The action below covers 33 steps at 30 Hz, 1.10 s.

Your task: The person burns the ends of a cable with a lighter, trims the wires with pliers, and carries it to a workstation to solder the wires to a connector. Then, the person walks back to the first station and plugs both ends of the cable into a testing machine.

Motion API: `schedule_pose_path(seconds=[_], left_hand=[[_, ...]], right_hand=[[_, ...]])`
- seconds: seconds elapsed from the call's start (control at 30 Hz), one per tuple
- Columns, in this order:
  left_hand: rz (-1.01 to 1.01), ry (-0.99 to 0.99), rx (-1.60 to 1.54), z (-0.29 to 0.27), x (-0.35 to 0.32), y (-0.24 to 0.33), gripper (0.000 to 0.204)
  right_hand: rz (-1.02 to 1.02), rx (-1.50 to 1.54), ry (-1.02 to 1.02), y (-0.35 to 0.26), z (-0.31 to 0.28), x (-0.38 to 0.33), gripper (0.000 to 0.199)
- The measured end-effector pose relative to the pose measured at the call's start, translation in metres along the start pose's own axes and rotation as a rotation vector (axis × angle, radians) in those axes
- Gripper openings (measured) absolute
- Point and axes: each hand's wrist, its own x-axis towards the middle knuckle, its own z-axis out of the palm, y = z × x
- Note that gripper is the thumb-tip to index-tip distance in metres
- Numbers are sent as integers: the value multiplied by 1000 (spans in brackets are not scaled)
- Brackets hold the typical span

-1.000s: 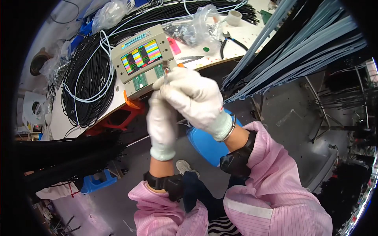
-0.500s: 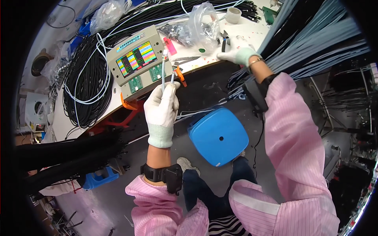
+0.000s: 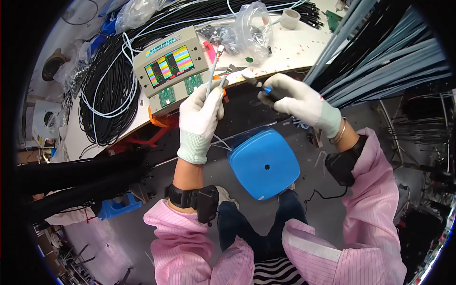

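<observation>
White bench top [image 3: 304, 47] curves across the upper part of the view, crowded with cable work, and a dark gap of floor lies under both hands. The left hand [image 3: 200, 118], in a white glove, is closed in a fist-like pinch around a thin grey cable [image 3: 212, 71], holding it upright so its small metal tip stands above the knuckles. A second short lead with a metal end pokes out just beside it, from the same grip as far as I can tell. The right hand [image 3: 297, 102], also gloved, is curled around a small cutter with a blue handle [image 3: 266, 89]; its dark tip points toward the left hand, close but apart from the cable.

Just beyond the left hand sits a grey tester box with a coloured screen [image 3: 170, 66]. Further out to the left lies a big coil of black and white cables [image 3: 107, 90]. A clear plastic bag of small parts [image 3: 249, 31] and a roll of tape [image 3: 289, 19] lie beyond the right hand. Below and between the hands stands a blue plastic stool [image 3: 263, 164].

The cable is held only near its end, so it could bend or slip when the cutter bites. With the tool tip so near the left fingers, a misjudged closing could nick the glove or cut the lead at the wrong spot, and any trimmed piece would drop to the floor.
</observation>
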Motion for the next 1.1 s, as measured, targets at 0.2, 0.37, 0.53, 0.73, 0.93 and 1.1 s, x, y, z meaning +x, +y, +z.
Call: schedule_pose_path(seconds=[0.2,0.37,0.53,0.73,0.93,1.1], left_hand=[[-59,-73,-3,11,0,5,29],[-84,-95,-18,8,2,2,30],[-90,-88,-32,5,8,4,30],[-149,-101,-25,1,16,7,31],[-167,-77,33,0,26,6,30],[-111,-86,115,-11,60,-19,29]], right_hand=[[-86,-51,-58,2,6,3,41],[-69,1,-76,-5,7,3,43],[11,104,-113,-4,5,11,43],[5,112,-140,3,0,24,44],[-6,-93,-45,12,1,36,38],[55,-236,-32,18,1,61,29]])
